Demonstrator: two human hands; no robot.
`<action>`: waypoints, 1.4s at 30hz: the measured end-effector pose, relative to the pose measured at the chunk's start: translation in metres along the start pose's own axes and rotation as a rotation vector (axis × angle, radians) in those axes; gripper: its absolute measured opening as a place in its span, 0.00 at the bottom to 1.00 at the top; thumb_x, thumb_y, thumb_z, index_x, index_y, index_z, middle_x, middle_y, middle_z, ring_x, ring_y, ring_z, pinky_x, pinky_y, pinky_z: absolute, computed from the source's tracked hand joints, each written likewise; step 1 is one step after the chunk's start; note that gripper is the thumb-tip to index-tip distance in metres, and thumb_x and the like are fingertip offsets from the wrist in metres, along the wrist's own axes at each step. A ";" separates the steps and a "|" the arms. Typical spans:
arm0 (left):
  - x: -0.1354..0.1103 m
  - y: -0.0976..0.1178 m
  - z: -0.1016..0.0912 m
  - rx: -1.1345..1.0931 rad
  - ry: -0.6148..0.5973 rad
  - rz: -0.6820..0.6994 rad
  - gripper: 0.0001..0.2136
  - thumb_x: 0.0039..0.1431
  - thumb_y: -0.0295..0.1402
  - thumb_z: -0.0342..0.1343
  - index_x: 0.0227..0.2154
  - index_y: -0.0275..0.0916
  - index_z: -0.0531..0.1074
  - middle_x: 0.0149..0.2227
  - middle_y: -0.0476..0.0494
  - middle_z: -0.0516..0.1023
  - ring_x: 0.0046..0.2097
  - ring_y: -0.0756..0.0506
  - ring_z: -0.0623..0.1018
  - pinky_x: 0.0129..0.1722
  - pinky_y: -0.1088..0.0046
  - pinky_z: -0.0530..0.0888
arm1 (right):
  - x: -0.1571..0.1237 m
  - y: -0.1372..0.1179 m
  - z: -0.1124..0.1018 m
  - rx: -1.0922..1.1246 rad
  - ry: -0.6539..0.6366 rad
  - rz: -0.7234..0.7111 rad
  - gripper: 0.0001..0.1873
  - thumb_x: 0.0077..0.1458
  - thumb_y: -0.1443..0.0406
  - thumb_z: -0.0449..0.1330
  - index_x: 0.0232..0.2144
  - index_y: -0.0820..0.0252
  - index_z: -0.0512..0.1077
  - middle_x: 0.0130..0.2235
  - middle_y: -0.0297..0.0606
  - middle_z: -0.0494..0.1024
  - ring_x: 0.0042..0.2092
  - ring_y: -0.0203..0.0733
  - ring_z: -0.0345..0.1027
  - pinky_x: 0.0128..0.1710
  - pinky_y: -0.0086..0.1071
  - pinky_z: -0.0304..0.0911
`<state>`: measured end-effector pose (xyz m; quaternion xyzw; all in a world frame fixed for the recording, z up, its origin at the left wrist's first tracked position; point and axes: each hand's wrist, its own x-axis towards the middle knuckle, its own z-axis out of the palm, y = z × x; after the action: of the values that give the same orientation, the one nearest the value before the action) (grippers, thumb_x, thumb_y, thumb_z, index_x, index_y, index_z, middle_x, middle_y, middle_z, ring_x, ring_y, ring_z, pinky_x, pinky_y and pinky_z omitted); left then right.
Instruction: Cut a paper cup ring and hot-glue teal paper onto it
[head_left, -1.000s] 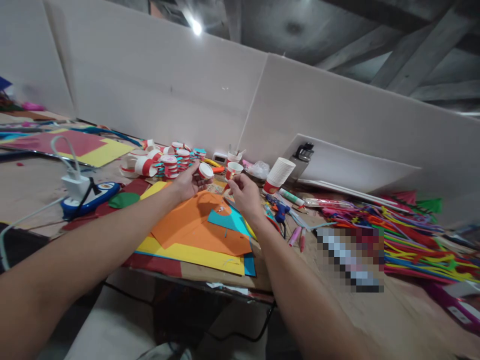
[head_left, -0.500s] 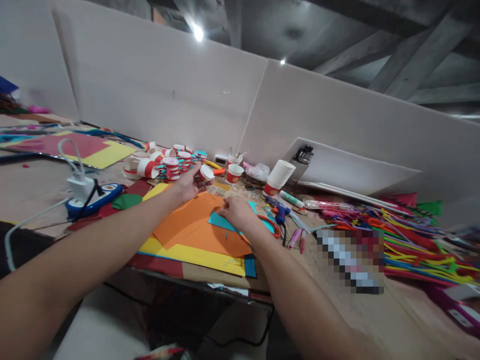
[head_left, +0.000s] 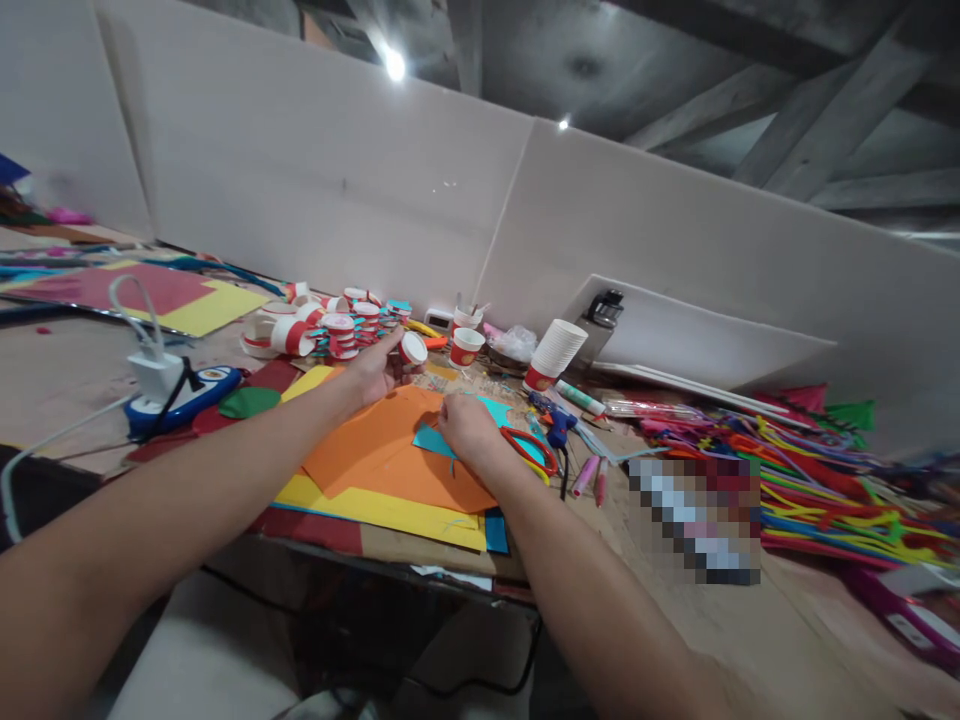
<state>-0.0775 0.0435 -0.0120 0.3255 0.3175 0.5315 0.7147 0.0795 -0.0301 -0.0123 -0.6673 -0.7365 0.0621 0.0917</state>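
My left hand (head_left: pixel 379 372) is closed around a small red-and-white paper cup (head_left: pixel 412 349), its white round side tilted toward me. My right hand (head_left: pixel 466 425) is curled over a piece of teal paper (head_left: pixel 427 440), and its fingertips are turned away, so what they pinch is hidden. Beneath both hands lies orange paper (head_left: pixel 375 450) on top of yellow paper (head_left: pixel 420 518). Beside my right wrist is a pair of scissors with red-orange handles (head_left: pixel 553 457). Just beyond the hands a paper cup (head_left: pixel 466 347) stands upright.
Several cup figures with teal strips (head_left: pixel 339 338) crowd the back left. A stack of paper cups (head_left: pixel 555 355) leans near a bottle (head_left: pixel 602 322). A blue glue gun (head_left: pixel 559 428), markers (head_left: pixel 586 475) and pipe cleaners (head_left: pixel 832 480) lie right; a blue power strip (head_left: pixel 184 400) sits left.
My right hand has curled in more and shifted slightly, leaving more of the scissors' handles showing. The left hand still holds the cup in nearly the same place. The whole view has shifted slightly.
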 end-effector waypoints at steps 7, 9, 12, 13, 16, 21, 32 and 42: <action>0.005 0.000 -0.005 0.020 0.033 0.017 0.15 0.66 0.40 0.48 0.34 0.34 0.74 0.27 0.40 0.80 0.25 0.47 0.80 0.20 0.76 0.71 | -0.010 0.007 -0.032 0.270 -0.140 -0.174 0.09 0.55 0.65 0.59 0.31 0.61 0.79 0.28 0.37 0.80 0.29 0.36 0.72 0.29 0.26 0.63; 0.005 0.000 -0.005 0.020 0.038 0.019 0.16 0.66 0.41 0.48 0.34 0.34 0.74 0.27 0.41 0.80 0.25 0.46 0.80 0.20 0.76 0.71 | -0.017 0.008 -0.045 0.544 -0.424 -0.326 0.11 0.56 0.61 0.60 0.33 0.60 0.80 0.30 0.35 0.81 0.27 0.33 0.71 0.27 0.25 0.63; 0.004 0.000 -0.005 0.020 0.032 0.022 0.16 0.66 0.40 0.48 0.35 0.33 0.74 0.28 0.40 0.80 0.26 0.46 0.80 0.20 0.75 0.71 | -0.021 0.009 -0.053 0.853 -0.705 -0.403 0.15 0.55 0.57 0.60 0.37 0.60 0.80 0.37 0.38 0.81 0.28 0.31 0.69 0.28 0.25 0.64; 0.003 0.000 -0.005 0.018 0.033 0.021 0.16 0.66 0.40 0.48 0.35 0.33 0.74 0.28 0.40 0.80 0.26 0.46 0.80 0.21 0.75 0.72 | -0.020 0.010 -0.053 0.882 -0.652 -0.376 0.14 0.55 0.57 0.60 0.37 0.60 0.79 0.36 0.37 0.81 0.27 0.31 0.69 0.28 0.25 0.64; 0.003 0.000 -0.004 0.008 0.001 0.003 0.15 0.66 0.39 0.47 0.37 0.33 0.74 0.29 0.37 0.81 0.27 0.45 0.81 0.22 0.75 0.73 | -0.010 0.014 -0.043 0.802 -0.279 -0.238 0.09 0.57 0.64 0.58 0.32 0.63 0.78 0.30 0.35 0.79 0.26 0.31 0.67 0.27 0.24 0.61; 0.003 -0.002 -0.003 0.029 -0.110 -0.100 0.17 0.68 0.36 0.43 0.40 0.29 0.74 0.32 0.30 0.81 0.32 0.41 0.83 0.25 0.71 0.76 | 0.003 0.015 -0.025 0.448 0.155 -0.149 0.06 0.55 0.69 0.60 0.31 0.62 0.78 0.29 0.35 0.77 0.32 0.35 0.69 0.34 0.28 0.61; 0.000 -0.012 -0.001 0.099 -0.340 -0.171 0.14 0.66 0.33 0.48 0.45 0.32 0.75 0.37 0.33 0.82 0.35 0.42 0.82 0.31 0.68 0.79 | 0.009 0.012 0.002 0.539 0.394 -0.195 0.36 0.48 0.64 0.68 0.59 0.61 0.64 0.54 0.51 0.68 0.53 0.49 0.65 0.49 0.42 0.66; -0.007 -0.010 0.000 0.113 -0.504 -0.130 0.11 0.65 0.33 0.52 0.45 0.34 0.74 0.38 0.37 0.81 0.34 0.45 0.81 0.34 0.68 0.79 | 0.008 0.016 -0.006 0.524 0.408 -0.267 0.27 0.51 0.68 0.66 0.54 0.56 0.72 0.46 0.43 0.74 0.47 0.44 0.69 0.48 0.39 0.66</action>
<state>-0.0739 0.0341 -0.0196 0.4657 0.1788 0.3682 0.7846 0.0955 -0.0211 -0.0090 -0.5176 -0.7427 0.1017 0.4124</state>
